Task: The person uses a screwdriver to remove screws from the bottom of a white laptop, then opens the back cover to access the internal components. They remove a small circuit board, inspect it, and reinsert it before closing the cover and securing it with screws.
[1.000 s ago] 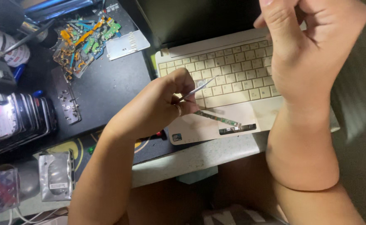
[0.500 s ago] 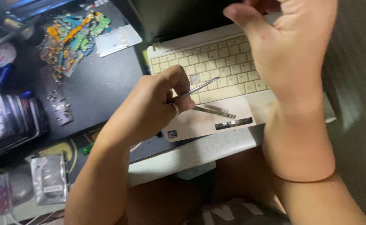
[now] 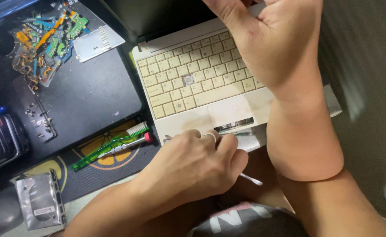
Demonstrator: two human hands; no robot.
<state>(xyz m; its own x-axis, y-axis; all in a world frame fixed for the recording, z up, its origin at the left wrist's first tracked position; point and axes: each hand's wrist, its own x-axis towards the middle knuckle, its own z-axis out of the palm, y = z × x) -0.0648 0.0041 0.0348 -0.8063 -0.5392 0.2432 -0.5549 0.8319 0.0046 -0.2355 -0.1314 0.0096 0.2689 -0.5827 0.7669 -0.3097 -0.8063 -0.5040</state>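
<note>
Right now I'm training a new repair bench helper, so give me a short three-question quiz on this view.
1. True or false: the left hand holds a thin metal tool at the front edge of the white laptop.
2. What lies on the mat left of the laptop? A) green toothbrush B) hammer C) tape roll
3. What is odd about the keyboard?

Key
1. True.
2. A, the green toothbrush.
3. One key is missing, leaving a bare gap. The right hand rests over the keys' right side.
</note>
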